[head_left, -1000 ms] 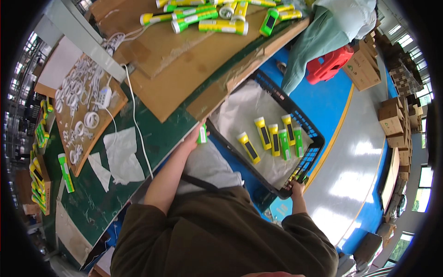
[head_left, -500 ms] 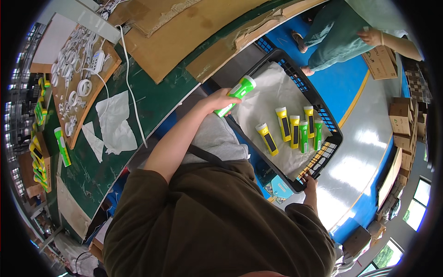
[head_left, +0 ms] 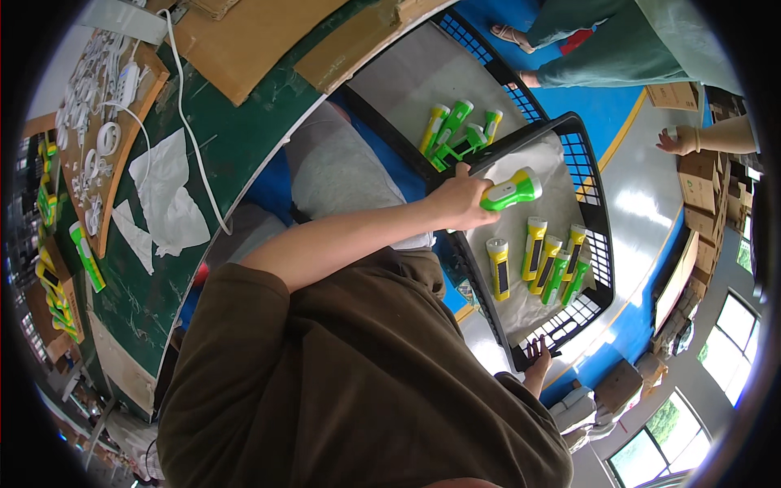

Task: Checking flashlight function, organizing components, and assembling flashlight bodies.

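Observation:
My left hand (head_left: 462, 201) is closed around a green and white flashlight (head_left: 514, 189), held over the near black plastic crate (head_left: 587, 124). Paper (head_left: 506, 321) lines this crate. Several yellow and green flashlights lie on it, among them a yellow one (head_left: 499, 268) standing a little apart from the group (head_left: 553, 264). My right hand (head_left: 537, 356) grips the crate's near right corner, fingers hooked at the slotted rim. Behind lies a second black crate (head_left: 390, 126), also paper-lined, with several flashlights (head_left: 455, 130) bunched in it; the near crate overlaps its edge.
On my left stands a green worktable (head_left: 268, 106) with torn white paper (head_left: 167, 195), cardboard (head_left: 244, 49), a white cable (head_left: 189, 122) and a lone green flashlight (head_left: 86, 256). Another person's hand (head_left: 679, 140) and legs are at the far right. Cardboard boxes (head_left: 700, 191) line the right side.
My left hand has carried the green flashlight rightward and nearer, over the crate. The second crate with its flashlights has come into view behind as the view shifted. My right hand stays on the crate.

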{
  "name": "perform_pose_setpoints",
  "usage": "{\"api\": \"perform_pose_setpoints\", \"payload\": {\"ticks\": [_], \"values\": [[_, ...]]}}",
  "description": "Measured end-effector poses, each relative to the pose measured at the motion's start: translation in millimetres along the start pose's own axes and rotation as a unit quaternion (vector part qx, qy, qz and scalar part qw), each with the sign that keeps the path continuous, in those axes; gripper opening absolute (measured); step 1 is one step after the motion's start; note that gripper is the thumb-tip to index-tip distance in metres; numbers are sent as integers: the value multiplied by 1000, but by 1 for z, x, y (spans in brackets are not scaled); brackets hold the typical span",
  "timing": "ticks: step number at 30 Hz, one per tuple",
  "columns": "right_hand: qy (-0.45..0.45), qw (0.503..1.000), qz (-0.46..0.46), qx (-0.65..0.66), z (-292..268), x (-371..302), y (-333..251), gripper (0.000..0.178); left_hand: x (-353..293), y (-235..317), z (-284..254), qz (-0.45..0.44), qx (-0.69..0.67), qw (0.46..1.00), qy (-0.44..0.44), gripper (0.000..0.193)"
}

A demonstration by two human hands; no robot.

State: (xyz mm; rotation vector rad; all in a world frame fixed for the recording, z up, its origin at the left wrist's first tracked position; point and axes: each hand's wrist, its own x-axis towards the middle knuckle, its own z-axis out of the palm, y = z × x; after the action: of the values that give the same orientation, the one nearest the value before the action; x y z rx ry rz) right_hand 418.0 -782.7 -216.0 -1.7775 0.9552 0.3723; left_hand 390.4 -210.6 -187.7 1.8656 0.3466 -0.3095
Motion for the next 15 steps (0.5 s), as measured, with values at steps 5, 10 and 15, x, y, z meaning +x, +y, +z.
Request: {"api": "perform_pose_setpoints", "payload": {"ticks": [5,10,15], "values": [[43,998,4,40,-74,-32,33,29,-5,30,41,39,1,995,-87,52],[67,995,10,78,-111,-47,68,34,1,28,43,-71,-238,960,-130,47],[55,995,25,76,-95,-53,79,32,16,-1,54,-98,-348,931,-42,51]]}}
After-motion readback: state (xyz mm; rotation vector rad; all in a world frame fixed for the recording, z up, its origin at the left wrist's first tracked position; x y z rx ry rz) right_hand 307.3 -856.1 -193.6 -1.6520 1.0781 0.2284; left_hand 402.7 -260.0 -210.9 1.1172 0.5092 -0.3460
